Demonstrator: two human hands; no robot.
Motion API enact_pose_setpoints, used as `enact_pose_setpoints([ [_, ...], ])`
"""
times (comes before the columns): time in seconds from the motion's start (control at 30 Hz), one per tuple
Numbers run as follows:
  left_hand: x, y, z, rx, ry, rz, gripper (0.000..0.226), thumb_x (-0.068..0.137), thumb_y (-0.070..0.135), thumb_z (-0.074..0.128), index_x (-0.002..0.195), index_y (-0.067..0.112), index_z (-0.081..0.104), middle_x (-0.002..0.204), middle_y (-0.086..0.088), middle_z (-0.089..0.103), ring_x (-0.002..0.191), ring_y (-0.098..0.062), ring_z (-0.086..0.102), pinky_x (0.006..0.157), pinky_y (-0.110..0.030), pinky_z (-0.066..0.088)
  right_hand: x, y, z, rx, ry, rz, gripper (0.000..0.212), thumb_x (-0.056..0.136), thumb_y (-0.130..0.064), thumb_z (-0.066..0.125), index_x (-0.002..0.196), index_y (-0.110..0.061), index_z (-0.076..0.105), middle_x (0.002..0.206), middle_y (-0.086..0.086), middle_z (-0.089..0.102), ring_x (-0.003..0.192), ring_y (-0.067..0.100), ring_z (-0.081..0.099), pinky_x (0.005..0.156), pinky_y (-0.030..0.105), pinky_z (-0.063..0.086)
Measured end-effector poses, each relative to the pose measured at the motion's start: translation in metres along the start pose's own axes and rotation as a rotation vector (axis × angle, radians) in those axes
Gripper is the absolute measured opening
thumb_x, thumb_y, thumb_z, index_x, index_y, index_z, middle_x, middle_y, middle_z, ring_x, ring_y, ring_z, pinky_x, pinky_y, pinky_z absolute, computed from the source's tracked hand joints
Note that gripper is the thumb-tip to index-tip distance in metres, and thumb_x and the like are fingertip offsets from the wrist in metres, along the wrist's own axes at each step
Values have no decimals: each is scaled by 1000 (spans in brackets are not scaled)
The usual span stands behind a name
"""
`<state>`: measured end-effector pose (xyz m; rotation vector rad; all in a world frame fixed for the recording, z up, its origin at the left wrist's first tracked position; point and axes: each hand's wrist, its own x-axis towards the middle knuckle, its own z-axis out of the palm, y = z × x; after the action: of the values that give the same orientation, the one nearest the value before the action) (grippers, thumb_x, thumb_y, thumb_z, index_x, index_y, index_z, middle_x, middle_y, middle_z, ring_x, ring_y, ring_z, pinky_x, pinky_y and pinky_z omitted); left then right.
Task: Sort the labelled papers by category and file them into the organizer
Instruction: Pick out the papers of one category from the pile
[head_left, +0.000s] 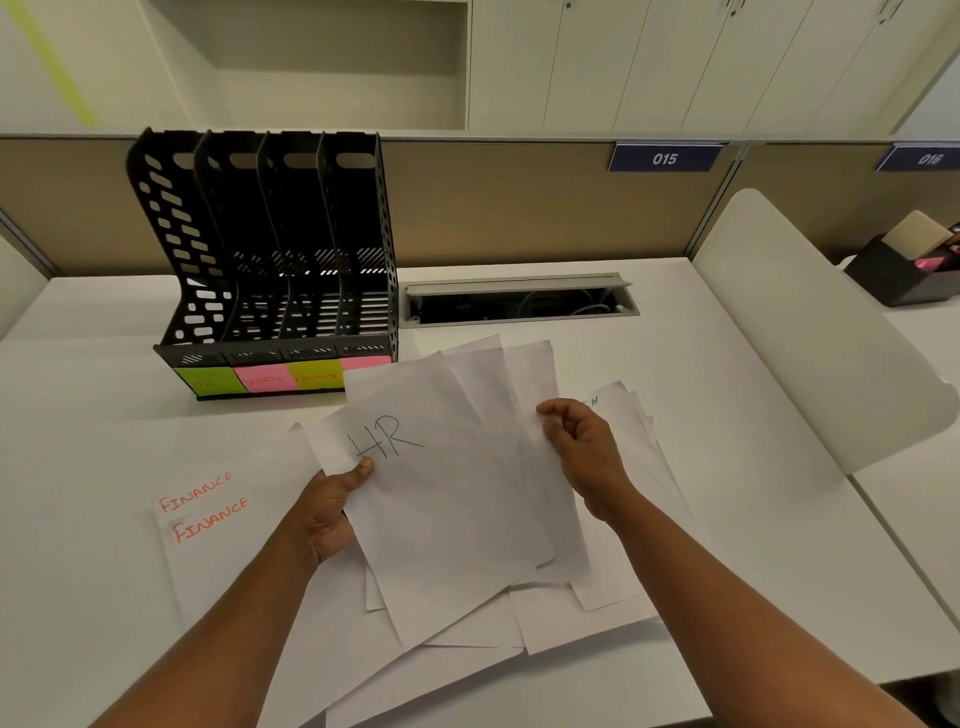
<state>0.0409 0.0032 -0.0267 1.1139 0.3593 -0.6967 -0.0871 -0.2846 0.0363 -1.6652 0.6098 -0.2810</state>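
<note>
Sorting under way: left hand (332, 512) pinches the fanned papers (457, 467) (HR sheet uppermost) above the tabletop (727, 415), right hand (582, 447) pinching their far edge; next, filing HR into the organizer (270, 249).

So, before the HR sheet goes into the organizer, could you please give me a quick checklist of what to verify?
1. Top sheet label readable: HR sheet shows "HR". Ok.
2. Grip: left hand pinches its left edge; right hand holds the fanned sheets' right edge. Ok.
3. Single sheet separated: several sheets overlap behind it. Not ok.
4. Matching slot: the green sticky note on the organizer's leftmost slot is faint, possibly "HR". Cannot tell.
5. Slots free: compartments look open. Ok.
6. Sorted pile kept apart: FINANCE sheets lie on the left, separate. Ok.
</note>
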Motion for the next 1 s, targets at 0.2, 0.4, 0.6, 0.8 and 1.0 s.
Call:
enact_pose_setpoints([
  [0.2, -1, -1, 2, 10, 8, -2, 32, 95, 4, 59, 127, 11, 63, 117, -14, 71, 104, -32, 67, 90, -50, 51, -2, -1, 2, -73, -93, 58, 25, 87, -22, 80, 111, -24, 75, 103, -8, 73, 89, 9, 63, 83, 20, 55],
  [0.4, -4, 1, 3, 5, 1, 3, 28, 96, 4, 57, 121, 13, 65, 112, -11, 73, 96, -28, 71, 81, -46, 54, -3, -1, 3, -130, -127, 97, 5, 87, -12, 79, 91, -13, 77, 90, -1, 72, 84, 11, 64, 79, 22, 52],
  [0.6, -5, 1, 3, -11, -10, 12, 24, 96, 3, 58, 115, 13, 68, 109, -11, 74, 91, -25, 73, 84, -46, 54, -2, 0, 2, -55, -96, 83, 37, 87, -27, 79, 84, 1, 56, 76, 8, 56, 72, 20, 50, 67, 35, 44],
  [0.8, -7, 1, 14, -17, -13, 20, 27, 95, 3, 60, 119, 10, 66, 109, -11, 74, 90, -26, 73, 73, -44, 62, -9, -5, 8, 96, -227, 111, 51, 91, -18, 76, 129, -24, 41, 105, 7, 77, 96, 29, 74, 85, 46, 61],
  [1.0, -8, 11, 38, 63, -15, 86, 35, 87, 8, 74, 120, 11, 65, 115, -11, 72, 99, -26, 71, 80, -45, 60, -7, -17, 12, 130, -226, 106, 43, 91, 0, 68, 127, -23, 60, 114, 2, 75, 106, 32, 71, 91, 49, 60],
])
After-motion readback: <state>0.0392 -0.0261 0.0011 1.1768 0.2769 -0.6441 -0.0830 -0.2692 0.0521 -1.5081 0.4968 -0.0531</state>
